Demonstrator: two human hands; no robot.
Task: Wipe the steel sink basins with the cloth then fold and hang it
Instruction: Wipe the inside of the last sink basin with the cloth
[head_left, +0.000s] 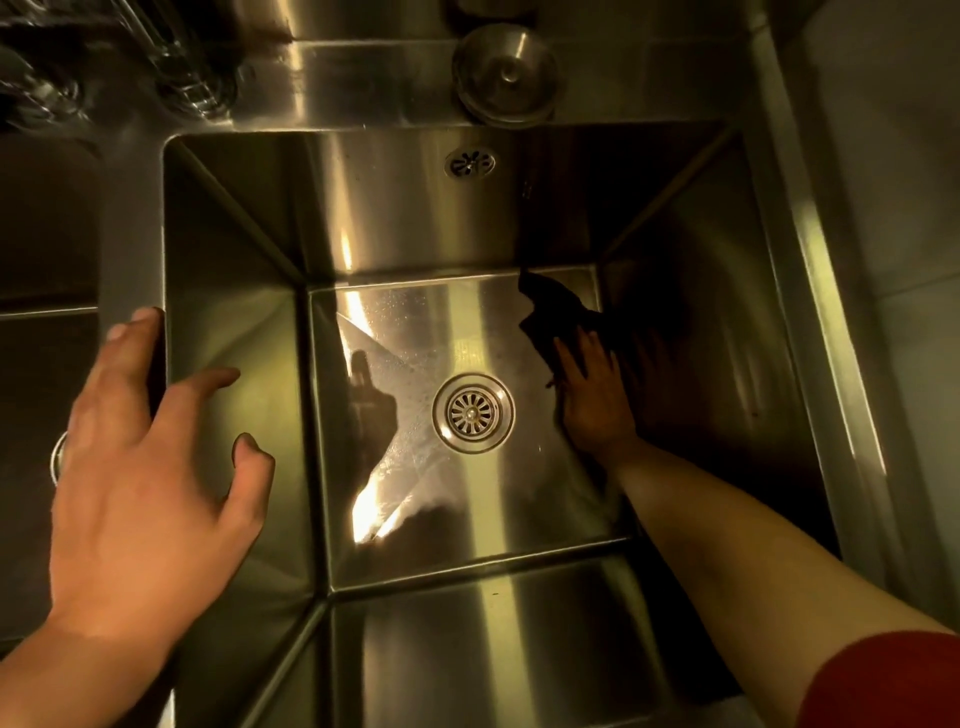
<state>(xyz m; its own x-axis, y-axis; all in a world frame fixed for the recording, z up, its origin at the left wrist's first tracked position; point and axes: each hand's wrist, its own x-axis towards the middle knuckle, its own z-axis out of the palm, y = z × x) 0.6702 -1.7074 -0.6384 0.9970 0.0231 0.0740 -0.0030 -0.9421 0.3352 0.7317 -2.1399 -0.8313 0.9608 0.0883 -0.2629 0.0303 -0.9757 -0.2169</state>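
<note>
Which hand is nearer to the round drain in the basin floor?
Right. The right hand presses the cloth just beside the drain; the left hand is up at the left basin rim.

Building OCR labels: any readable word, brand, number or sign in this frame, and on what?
None: no text can be read anywhere.
sink basin: bare steel, no stamp visible.
drain strainer, overflow plate: only slots, no lettering.
round steel lid: plain.
dark cloth under the right hand: no tag visible.
dark items top left: too blurred to tell.
</note>
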